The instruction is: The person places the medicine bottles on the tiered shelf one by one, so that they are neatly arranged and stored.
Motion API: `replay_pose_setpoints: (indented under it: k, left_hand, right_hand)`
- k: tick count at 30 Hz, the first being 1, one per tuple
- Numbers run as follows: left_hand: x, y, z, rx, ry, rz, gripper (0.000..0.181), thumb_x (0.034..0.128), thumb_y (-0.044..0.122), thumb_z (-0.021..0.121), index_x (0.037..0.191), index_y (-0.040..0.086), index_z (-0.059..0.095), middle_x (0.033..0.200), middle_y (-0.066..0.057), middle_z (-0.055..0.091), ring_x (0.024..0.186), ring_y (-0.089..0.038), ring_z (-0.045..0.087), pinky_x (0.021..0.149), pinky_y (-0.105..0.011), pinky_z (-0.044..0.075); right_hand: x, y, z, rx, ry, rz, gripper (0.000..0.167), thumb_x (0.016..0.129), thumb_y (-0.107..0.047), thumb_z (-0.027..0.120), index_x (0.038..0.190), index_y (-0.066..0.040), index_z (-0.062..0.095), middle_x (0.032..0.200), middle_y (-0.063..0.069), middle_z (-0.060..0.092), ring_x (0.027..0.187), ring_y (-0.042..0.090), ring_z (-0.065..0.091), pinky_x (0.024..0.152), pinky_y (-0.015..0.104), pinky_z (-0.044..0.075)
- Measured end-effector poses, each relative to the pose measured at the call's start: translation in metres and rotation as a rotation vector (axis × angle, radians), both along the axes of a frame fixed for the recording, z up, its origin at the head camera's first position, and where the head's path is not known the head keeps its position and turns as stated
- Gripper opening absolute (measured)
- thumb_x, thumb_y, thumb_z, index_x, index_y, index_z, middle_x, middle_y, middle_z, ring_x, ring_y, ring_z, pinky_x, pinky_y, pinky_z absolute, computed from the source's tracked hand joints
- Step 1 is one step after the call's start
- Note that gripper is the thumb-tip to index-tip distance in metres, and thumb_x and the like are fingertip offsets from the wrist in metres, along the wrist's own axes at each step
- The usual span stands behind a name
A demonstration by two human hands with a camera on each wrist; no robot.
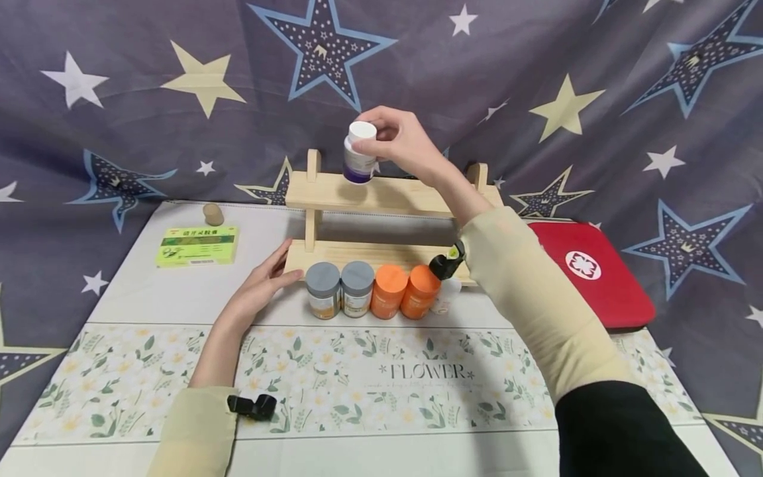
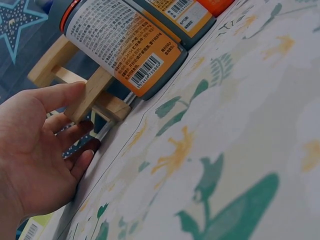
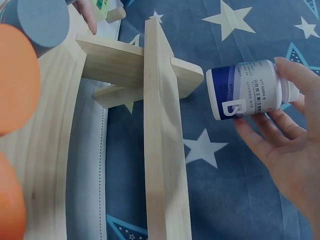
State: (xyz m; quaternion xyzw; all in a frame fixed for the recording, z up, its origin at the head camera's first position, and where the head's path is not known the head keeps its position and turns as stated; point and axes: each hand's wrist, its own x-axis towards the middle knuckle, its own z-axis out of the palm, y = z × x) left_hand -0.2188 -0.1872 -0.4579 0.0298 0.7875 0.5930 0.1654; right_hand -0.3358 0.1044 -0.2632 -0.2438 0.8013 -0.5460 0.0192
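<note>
The right hand (image 1: pixel 401 142) pinches a white bottle with a purple-blue base (image 1: pixel 359 159), held above the upper board of a two-tier wooden rack (image 1: pixel 387 194). In the right wrist view the bottle (image 3: pixel 245 90) is apart from the board (image 3: pixel 162 130), with the fingers of the right hand (image 3: pixel 287 130) around its cap end. The left hand (image 1: pixel 256 288) holds the left end of the lower board; the left wrist view shows its thumb and fingers on either side of the wood (image 2: pixel 90 95). Two grey-lidded jars (image 1: pixel 323 291), two orange jars (image 1: pixel 389 291) and a white bottle (image 1: pixel 446 296) stand before the rack.
On the left of the table lie a green-yellow box (image 1: pixel 198 246) and, behind it, a small brown object (image 1: pixel 212 214). A red case (image 1: pixel 587 268) lies at the right. Behind the rack hangs a star-patterned cloth (image 1: pixel 238 146). A floral strip (image 1: pixel 357 384) crosses the table in front.
</note>
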Motion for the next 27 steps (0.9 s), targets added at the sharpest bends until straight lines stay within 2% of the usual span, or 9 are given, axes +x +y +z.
replay_pose_setpoints:
  k: [8,15,27]
  left_hand:
    - [0.001,-0.002,-0.001,0.007,-0.005,0.006,0.089,0.1001,0.041,0.066,0.166,0.035,0.007,0.176,-0.001,0.008,0.163,-0.027,0.01,0.134,-0.049,0.01]
    - [0.0,0.0,0.0,0.007,0.0,-0.004,0.089,0.0998,0.042,0.066,0.166,0.033,0.007,0.176,-0.002,0.008,0.163,-0.026,0.009,0.134,-0.048,0.011]
    - [-0.001,0.0,0.0,0.019,0.002,0.003,0.088,0.1004,0.037,0.066,0.166,0.031,0.008,0.176,-0.001,0.009,0.163,-0.025,0.01,0.135,-0.046,0.011]
  right_hand:
    - [-0.006,-0.013,-0.006,0.011,0.001,-0.01,0.035,0.089,-0.02,0.079,0.121,-0.01,0.069,0.104,-0.001,0.072,0.09,0.014,0.066,0.082,0.037,0.061]
    - [-0.009,-0.016,-0.015,0.025,-0.026,-0.019,0.037,0.09,-0.02,0.079,0.124,-0.009,0.069,0.108,0.0,0.071,0.094,0.014,0.067,0.088,0.039,0.063]
    - [-0.012,-0.02,-0.028,0.056,-0.035,0.01,0.037,0.092,-0.018,0.078,0.126,-0.008,0.068,0.117,0.007,0.071,0.1,0.015,0.069,0.088,0.035,0.064]
